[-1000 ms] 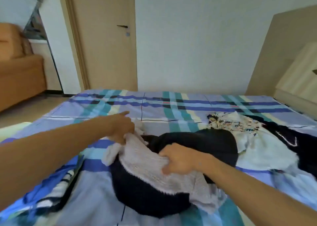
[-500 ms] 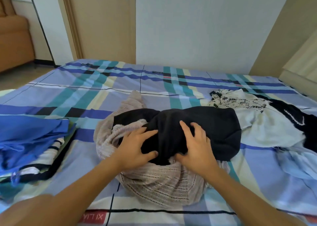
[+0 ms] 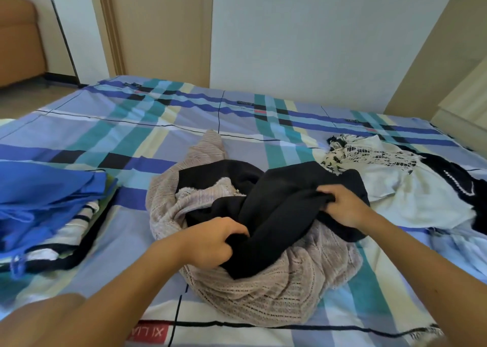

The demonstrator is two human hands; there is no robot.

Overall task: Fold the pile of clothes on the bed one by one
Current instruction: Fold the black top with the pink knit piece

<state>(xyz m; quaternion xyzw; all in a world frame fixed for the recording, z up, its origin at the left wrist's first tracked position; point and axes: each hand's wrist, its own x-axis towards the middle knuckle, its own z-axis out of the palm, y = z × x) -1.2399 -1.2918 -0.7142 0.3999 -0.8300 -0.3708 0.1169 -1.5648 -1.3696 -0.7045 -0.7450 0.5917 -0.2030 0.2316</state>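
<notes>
1. At centre of the bed (image 3: 131, 125): black garment (image 3: 284, 201), crumpled, resting on a beige knit garment (image 3: 263, 294) spread under it from approx. 11 round to 5 o'clock.
2. Left hand (image 3: 210, 241) at approx. 7 o'clock of the black garment. Grip clamped on its near end, fingers curled round a bunch of cloth.
3. Right hand (image 3: 342, 207) at approx. 3 o'clock of it. Grip clamped as well, pinching a fold of the same black cloth.
4. Black cloth drawn in a thick ridge btw. the two hands.
5. At 9 o'clock, near the bed's left side: folded stack (image 3: 50, 196) w/ a blue piece on top, striped and dark pieces below.
6. At 2 to 3 o'clock: white garment (image 3: 411, 196), unfolded, w/ a black-and-white lace part at its far end. Just beyond, at the bed's right side, a dark garment (image 3: 458, 178) w/ pale dotted trim.
7. Behind the bed at 11 o'clock: door (image 3: 163, 30). At 10 o'clock, part of an orange sofa (image 3: 18, 38).
</notes>
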